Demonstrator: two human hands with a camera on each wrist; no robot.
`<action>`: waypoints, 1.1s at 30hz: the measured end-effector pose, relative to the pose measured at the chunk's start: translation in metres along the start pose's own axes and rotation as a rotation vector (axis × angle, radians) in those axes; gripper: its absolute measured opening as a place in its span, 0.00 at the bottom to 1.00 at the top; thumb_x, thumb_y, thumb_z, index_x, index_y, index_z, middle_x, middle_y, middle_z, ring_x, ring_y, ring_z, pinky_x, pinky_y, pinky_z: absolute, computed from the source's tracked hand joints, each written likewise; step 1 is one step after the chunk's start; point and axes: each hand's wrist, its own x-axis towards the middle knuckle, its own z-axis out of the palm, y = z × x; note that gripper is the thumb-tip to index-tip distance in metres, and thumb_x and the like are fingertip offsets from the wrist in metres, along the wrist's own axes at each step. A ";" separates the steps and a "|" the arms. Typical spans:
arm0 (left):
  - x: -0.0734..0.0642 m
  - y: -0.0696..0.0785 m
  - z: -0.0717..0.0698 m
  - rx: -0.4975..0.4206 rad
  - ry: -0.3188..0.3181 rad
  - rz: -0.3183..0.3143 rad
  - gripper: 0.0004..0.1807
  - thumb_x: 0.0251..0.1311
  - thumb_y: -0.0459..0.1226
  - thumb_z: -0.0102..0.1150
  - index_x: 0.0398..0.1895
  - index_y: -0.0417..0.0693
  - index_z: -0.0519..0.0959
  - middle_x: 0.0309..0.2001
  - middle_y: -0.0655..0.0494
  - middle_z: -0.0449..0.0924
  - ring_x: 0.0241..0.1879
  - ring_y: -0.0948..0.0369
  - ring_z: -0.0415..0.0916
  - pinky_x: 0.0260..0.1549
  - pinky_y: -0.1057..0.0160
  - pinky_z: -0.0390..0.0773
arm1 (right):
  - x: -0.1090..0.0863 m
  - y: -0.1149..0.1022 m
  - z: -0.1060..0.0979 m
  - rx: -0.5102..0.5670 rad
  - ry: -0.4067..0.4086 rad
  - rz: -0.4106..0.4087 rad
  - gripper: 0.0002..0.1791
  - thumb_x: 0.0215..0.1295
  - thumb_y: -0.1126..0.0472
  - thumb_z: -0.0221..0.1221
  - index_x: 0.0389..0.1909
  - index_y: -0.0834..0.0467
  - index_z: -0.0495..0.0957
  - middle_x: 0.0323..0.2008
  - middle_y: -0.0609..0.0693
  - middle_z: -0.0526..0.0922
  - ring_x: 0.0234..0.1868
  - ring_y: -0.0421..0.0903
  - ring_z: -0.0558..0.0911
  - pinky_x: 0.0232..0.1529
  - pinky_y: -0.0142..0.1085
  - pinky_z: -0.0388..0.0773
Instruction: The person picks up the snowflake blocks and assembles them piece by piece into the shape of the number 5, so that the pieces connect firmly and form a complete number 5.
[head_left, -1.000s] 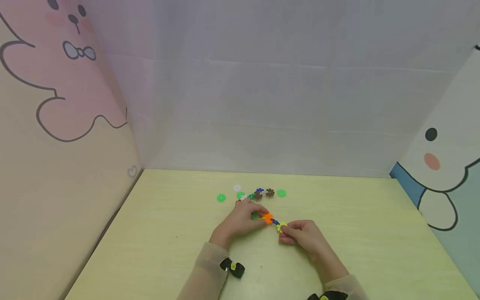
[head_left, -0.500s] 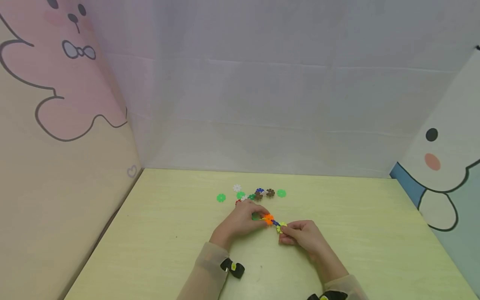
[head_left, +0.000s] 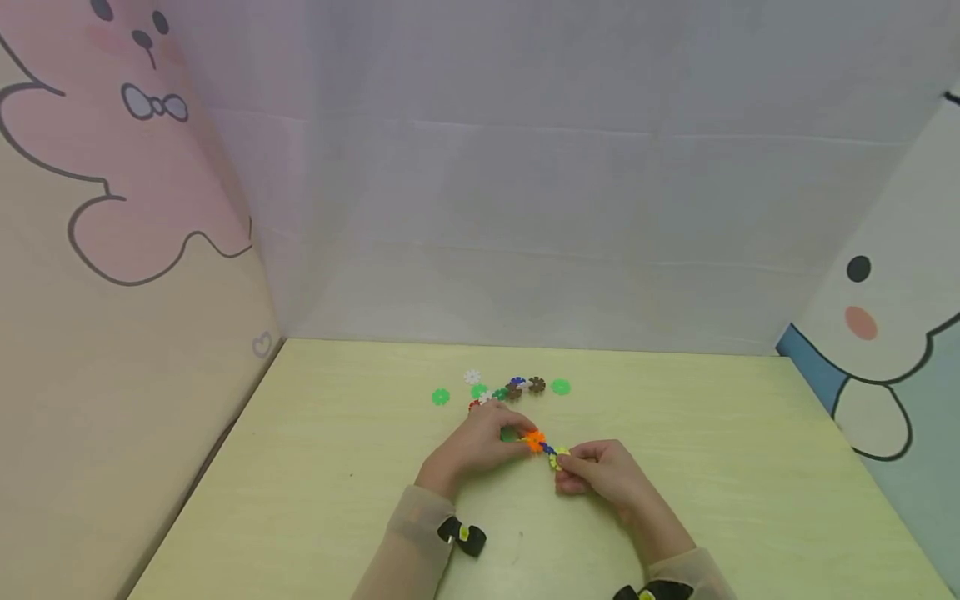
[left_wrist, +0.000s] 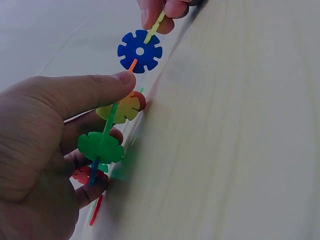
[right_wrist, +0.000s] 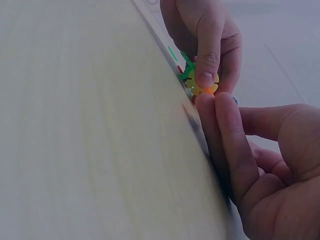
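A chain of slotted snowflake discs stretches between the two hands. My left hand (head_left: 480,437) grips it by the orange disc (head_left: 534,441), thumb on top. In the left wrist view, a yellow disc (left_wrist: 125,111) and a green disc (left_wrist: 100,147) hang under the left thumb, partly hidden by the fingers. A blue disc (left_wrist: 140,51) slots onto the orange one, between the hands. At the chain's far end my right hand (head_left: 607,473) pinches a pale yellow disc (head_left: 556,460). In the right wrist view, the right fingers hide most of that end.
Loose discs lie behind the left hand on the pale wooden table (head_left: 300,467): a white disc (head_left: 472,377), a green disc (head_left: 441,397), brown discs (head_left: 537,384) and another green disc (head_left: 561,387). A white curtain (head_left: 525,208) hangs along the table's back edge.
The pale yellow disc in the right hand has shifted slightly toward the table's front. Both hands keep their hold on the chain, and the loose discs lie as before.
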 end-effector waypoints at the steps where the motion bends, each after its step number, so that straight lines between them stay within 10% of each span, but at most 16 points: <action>1: 0.000 0.000 0.000 -0.001 -0.002 0.002 0.12 0.63 0.50 0.68 0.49 0.73 0.85 0.51 0.77 0.84 0.55 0.66 0.72 0.52 0.65 0.75 | 0.000 0.000 0.000 -0.006 -0.007 0.001 0.16 0.71 0.62 0.62 0.45 0.75 0.80 0.30 0.53 0.90 0.30 0.42 0.90 0.37 0.34 0.88; 33: 0.001 -0.001 -0.001 0.056 0.027 0.016 0.13 0.62 0.49 0.68 0.50 0.69 0.84 0.39 0.74 0.82 0.50 0.67 0.74 0.55 0.62 0.74 | 0.000 -0.002 -0.001 -0.046 -0.010 -0.022 0.19 0.76 0.59 0.57 0.48 0.75 0.78 0.33 0.52 0.87 0.29 0.42 0.89 0.36 0.36 0.88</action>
